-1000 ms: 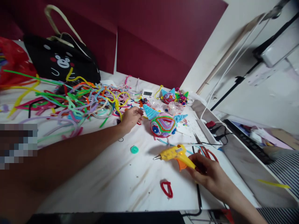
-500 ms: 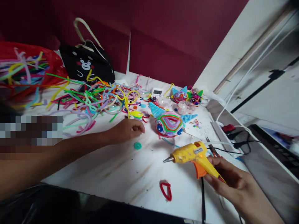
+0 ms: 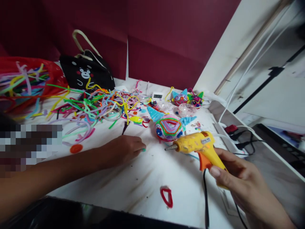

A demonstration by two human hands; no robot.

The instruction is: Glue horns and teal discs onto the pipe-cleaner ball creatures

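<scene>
My left hand is closed over the white tabletop, and its fingertips pinch a small teal disc, mostly hidden by the fingers. In my right hand is a yellow hot glue gun with an orange trigger; its metal nozzle points left, a short way from the disc. Just behind the nozzle sits a round ornament covered in coloured pipe cleaners, with blue ear-like or fin-like pieces. A red pipe-cleaner loop lies near the front edge, and an orange disc lies behind my left forearm.
Loose pipe cleaners cover the back left, beside a red bag and a black bag. A small digital timer, two decorated ornaments and a clear ball stand behind. A power strip with cables is at right.
My left hand has come down onto the teal disc, which lay on the table, and taken hold of it. My right hand has moved the glue gun forward, nearer the ornament.
</scene>
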